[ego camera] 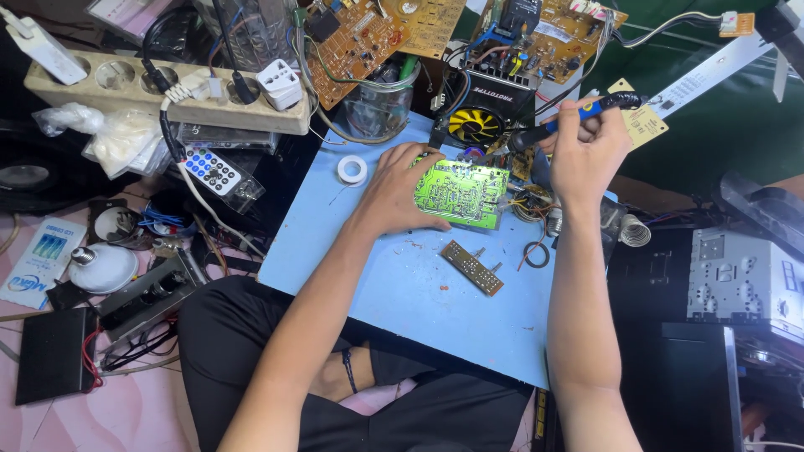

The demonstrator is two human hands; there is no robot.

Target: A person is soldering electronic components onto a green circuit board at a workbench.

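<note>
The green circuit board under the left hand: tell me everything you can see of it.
The green circuit board is a bright yellow-green rectangle lying solder side up on the blue mat, its face covered in pale traces and small solder dots. The left hand presses on its left edge to steady it. The right hand holds a soldering iron with a blue and black handle, its tip close to the board's upper right corner. Loose coloured wires trail from its right side.
</note>
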